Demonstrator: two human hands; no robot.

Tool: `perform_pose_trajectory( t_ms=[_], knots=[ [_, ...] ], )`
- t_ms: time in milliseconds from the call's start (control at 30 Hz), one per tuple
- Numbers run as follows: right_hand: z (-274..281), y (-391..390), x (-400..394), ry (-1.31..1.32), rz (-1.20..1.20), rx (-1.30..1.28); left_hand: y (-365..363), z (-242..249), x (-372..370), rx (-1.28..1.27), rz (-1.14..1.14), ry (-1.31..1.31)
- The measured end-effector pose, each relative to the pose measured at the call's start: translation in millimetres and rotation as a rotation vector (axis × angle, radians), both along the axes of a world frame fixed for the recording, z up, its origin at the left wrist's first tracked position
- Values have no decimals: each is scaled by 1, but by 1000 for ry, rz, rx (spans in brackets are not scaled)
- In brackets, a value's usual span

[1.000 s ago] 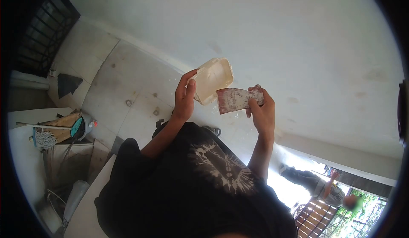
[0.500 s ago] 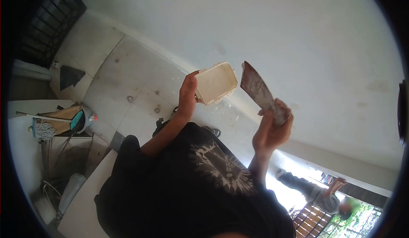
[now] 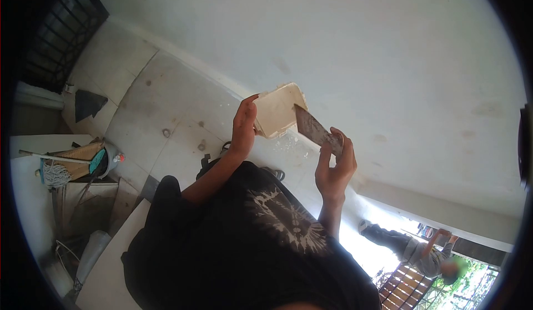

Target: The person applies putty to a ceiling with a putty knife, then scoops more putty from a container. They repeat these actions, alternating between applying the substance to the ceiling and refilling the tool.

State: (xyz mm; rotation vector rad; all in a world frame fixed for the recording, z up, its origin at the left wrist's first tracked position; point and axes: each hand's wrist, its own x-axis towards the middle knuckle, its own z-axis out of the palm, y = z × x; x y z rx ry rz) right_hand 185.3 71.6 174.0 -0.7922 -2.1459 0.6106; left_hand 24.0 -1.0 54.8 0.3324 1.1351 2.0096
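Observation:
My left hand grips a cream plastic tub by its side, with the open top turned toward me. Pale residue coats the tub's inside and rim. In my right hand is a putty knife with a wide, stained blade, held near the handle end. The blade's far corner is at the tub's right edge, overlapping it in view; whether it touches cannot be made out. My fingers hide most of the knife's handle.
A pale wall rises in front, above a tiled floor with white specks. To the left stands a bucket with a mop beside it. Another person is near the bright opening at lower right, by a slatted gate.
My right hand has brought the putty knife left and down, from apart to the tub's edge. The tub has barely moved. The other person's arms have shifted.

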Motion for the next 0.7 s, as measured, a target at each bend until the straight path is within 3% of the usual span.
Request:
perform_pose_trajectory(
  t_ms=[133,233,467,533,700],
  knots=[
    [4,-3,-2,-294,155,-74,4,-7,1,12,28,96],
    [12,4,2,-342,121,-138,4,-3,2,-25,52,-32],
    [13,3,-8,-287,112,-42,5,-3,1,0,62,20],
    [12,6,-8,-353,142,87,6,-3,1,24,38,60],
    [5,2,-5,-423,298,50,5,-7,-2,50,39,58]
  ],
)
